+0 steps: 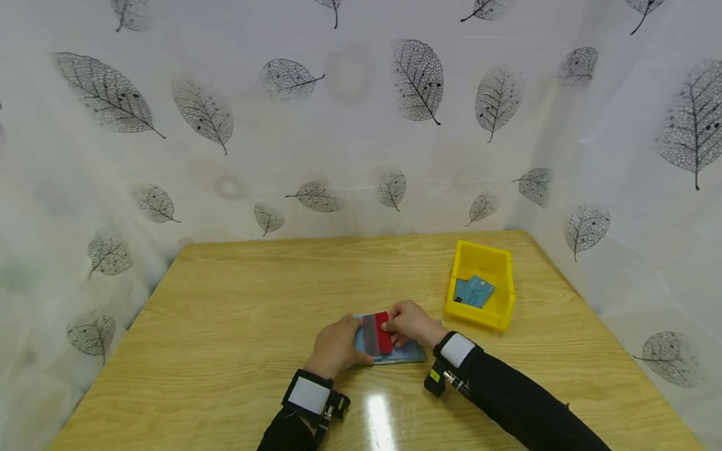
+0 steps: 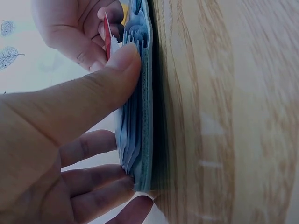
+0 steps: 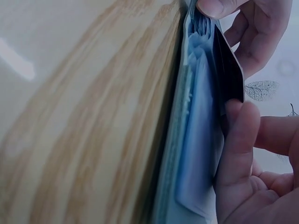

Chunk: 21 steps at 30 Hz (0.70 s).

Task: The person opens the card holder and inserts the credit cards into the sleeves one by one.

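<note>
A light blue card holder (image 1: pixel 405 356) lies open on the wooden table, its stack of clear sleeves (image 2: pixel 128 135) seen edge-on in the left wrist view. My left hand (image 1: pixel 335 346) grips its left side, thumb pressed on the near edge of the sleeves and fingers along the far side. Between finger and thumb, my right hand (image 1: pixel 414 324) pinches a red card (image 1: pixel 384 341). The card's left part looks grey, as if under a clear sleeve; how deep it sits cannot be told. From the right wrist, the card (image 3: pixel 230 65) looks dark and stands tilted off the sleeves.
A yellow bin (image 1: pixel 500 260) stands to the right, beyond my right hand, with blue cards (image 1: pixel 476 292) inside. A curtain printed with leaves (image 1: pixel 361 138) hangs behind the wooden table (image 1: pixel 237 313) and along its sides.
</note>
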Tool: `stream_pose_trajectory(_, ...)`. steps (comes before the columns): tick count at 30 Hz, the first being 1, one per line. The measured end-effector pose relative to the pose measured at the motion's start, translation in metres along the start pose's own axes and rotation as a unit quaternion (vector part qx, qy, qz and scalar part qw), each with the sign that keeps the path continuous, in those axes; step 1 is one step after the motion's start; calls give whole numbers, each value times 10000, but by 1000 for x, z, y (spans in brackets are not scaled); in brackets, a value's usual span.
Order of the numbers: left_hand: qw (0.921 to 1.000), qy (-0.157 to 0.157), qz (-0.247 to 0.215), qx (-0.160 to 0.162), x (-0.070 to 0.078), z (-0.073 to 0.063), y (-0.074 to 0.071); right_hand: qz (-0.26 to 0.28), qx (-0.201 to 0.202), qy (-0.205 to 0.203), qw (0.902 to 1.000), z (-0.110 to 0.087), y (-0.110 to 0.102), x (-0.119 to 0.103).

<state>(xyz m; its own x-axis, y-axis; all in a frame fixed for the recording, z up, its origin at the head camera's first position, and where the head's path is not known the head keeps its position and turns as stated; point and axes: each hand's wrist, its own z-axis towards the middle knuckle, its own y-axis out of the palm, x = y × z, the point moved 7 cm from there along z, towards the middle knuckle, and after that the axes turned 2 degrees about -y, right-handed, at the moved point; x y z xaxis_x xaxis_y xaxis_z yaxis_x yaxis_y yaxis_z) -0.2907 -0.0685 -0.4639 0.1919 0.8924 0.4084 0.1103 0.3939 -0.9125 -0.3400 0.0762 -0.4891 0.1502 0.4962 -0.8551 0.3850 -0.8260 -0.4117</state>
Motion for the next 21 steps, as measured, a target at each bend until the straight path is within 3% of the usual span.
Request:
stream_pose_trajectory(6,10000,75,44,37,2,1,-1,-164,0,-176,9997,3,4,-4)
stream_pose_trajectory(10,9999,93,65,54,4,3,-1,-571,65,-445,9974,3,3,-11)
stream_pose_trajectory(17,9999,139,11,45,6,5,-1,-2036,81,-1027,9736,-1,8,-25)
stream_pose_trajectory(21,9997,184,-82,99,5,3,-1,-2386,-73,-1224,9633,-6,16,-34)
